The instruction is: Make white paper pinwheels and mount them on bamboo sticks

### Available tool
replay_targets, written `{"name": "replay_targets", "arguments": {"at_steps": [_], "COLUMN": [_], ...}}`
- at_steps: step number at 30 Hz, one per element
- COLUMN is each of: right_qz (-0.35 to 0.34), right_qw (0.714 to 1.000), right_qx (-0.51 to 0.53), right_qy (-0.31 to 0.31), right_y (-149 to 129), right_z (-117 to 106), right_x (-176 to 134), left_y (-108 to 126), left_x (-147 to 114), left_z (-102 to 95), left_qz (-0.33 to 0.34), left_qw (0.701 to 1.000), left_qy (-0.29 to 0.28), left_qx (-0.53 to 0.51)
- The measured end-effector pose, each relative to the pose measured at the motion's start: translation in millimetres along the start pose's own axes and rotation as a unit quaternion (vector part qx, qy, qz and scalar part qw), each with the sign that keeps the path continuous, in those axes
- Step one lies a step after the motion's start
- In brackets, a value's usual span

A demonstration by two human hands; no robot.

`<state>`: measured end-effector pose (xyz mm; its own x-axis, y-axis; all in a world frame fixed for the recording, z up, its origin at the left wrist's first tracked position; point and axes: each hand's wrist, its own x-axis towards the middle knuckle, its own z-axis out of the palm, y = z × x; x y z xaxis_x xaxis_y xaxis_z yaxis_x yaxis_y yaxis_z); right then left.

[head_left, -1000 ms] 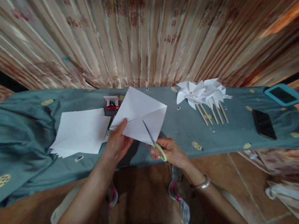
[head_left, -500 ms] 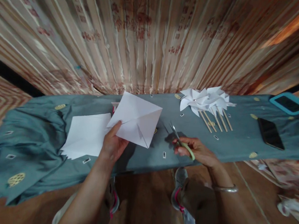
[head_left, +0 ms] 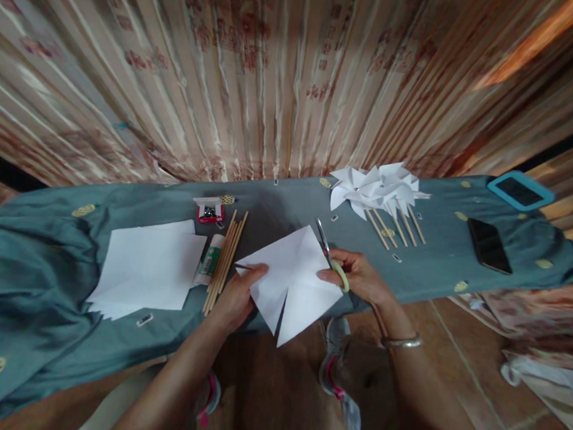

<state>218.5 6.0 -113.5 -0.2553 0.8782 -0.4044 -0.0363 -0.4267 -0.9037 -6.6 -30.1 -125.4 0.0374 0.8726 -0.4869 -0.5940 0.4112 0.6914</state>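
My left hand [head_left: 239, 298] pinches the left corner of a white paper square [head_left: 294, 269], thumb on top. Slits run inward from the square's left and bottom corners, and the bottom one gapes. At the paper's right side, my right hand [head_left: 354, 274] is closed around a pair of scissors [head_left: 339, 273] with pale green handles. Their blades point up and away from me, beside the sheet's upper right edge. The right thumb lies over the paper's edge.
Left on the cloth-covered table [head_left: 277, 204] lie a stack of white paper [head_left: 151, 267], a glue stick [head_left: 211, 258], several wooden sticks [head_left: 226, 260] and a small red box [head_left: 210, 210]. Paper pinwheels [head_left: 374, 186], a black phone [head_left: 489, 245] and a blue-framed device [head_left: 521, 191] lie right.
The paper has come down toward me and turned, so the slit at its bottom now gapes. My right hand with the scissors has come to its right edge. The sticks and glue stick are uncovered.
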Motion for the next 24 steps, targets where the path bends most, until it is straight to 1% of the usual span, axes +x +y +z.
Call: {"name": "replay_targets", "arguments": {"at_steps": [2,5,7,9,13,16,19,22,24], "right_qz": [-0.006,-0.049,-0.073,-0.074,-0.074,-0.075,-0.072,-0.08,-0.094], "right_qw": [1.0,0.993,0.982,0.968,0.947,0.937,0.939,0.944,0.945], "right_qx": [0.017,0.073,0.125,0.18,0.251,0.28,0.279,0.258,0.245], "right_qy": [0.016,0.078,0.122,0.158,0.186,0.195,0.191,0.189,0.193], "right_y": [3,8,10,10,5,3,4,6,8], "right_z": [3,11,20,30,43,45,44,44,46], "right_x": [3,11,18,24,36,44,51,54,54], "left_y": [4,11,15,19,21,16,6,-2,-4], "left_x": [1,2,4,5,8,9,12,14,15], "left_z": [1.8,6.9,11.4,16.6,28.1,35.6,39.7,40.8,40.6], "left_qz": [-0.019,-0.043,-0.03,-0.019,-0.005,0.047,0.111,0.122,0.118], "left_qw": [1.0,0.997,0.996,0.993,0.989,0.988,0.987,0.988,0.991], "left_qy": [0.002,-0.003,-0.017,-0.047,-0.106,-0.121,-0.111,-0.09,-0.059], "left_qx": [-0.021,-0.061,-0.085,-0.102,-0.102,-0.084,-0.029,0.005,0.021]}}
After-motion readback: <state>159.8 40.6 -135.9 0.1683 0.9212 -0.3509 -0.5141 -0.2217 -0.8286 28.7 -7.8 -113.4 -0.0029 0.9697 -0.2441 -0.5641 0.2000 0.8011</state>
